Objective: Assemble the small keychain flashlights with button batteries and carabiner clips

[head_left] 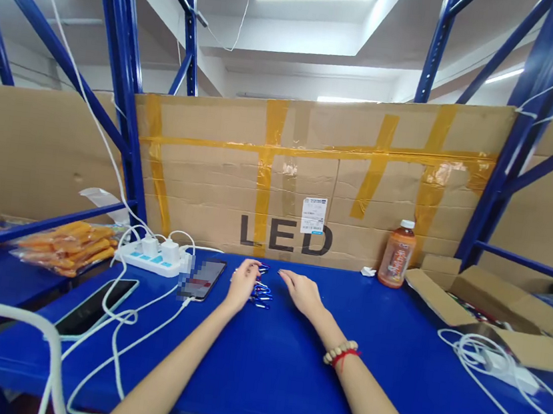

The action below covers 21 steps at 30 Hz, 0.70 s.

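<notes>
Forearms are reaching out over the blue table [255, 379]. The left hand [243, 283] is curling its fingers [250, 271] loosely onto a pile of small clips [262, 294]; whether it is pinching one is too small to tell. The right hand [302, 292] is lying palm down, fingers [289, 277] stretched and slightly spread, holding nothing, just beside the pile. The clips, blue and red, are lying tangled between both hands. A charging phone [203, 278] is sitting just left; an orange bottle [396, 254] is standing well right.
</notes>
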### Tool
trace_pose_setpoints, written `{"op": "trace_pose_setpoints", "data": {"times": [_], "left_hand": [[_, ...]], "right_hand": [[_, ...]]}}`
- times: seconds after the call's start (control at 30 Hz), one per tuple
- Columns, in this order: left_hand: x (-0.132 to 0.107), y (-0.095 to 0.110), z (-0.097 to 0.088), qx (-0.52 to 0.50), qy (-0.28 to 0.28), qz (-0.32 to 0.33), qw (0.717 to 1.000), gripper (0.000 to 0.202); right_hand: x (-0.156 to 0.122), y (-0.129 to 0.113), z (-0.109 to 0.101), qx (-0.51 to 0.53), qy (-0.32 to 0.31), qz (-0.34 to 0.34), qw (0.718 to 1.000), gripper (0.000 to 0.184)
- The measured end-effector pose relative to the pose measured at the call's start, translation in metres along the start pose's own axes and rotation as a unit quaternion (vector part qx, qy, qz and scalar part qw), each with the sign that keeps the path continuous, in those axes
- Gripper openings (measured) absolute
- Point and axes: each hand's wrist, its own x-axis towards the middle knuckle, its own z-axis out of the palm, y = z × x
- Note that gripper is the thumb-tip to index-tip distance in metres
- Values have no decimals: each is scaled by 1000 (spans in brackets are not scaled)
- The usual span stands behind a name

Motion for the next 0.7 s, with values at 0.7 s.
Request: {"op": "trace_pose_setpoints", "data": {"times": [0.7], "left_hand": [[1, -7, 1, -1, -83, 17, 996, 24]], "right_hand": [[-13, -12, 6, 70, 27, -11, 997, 31]]}}
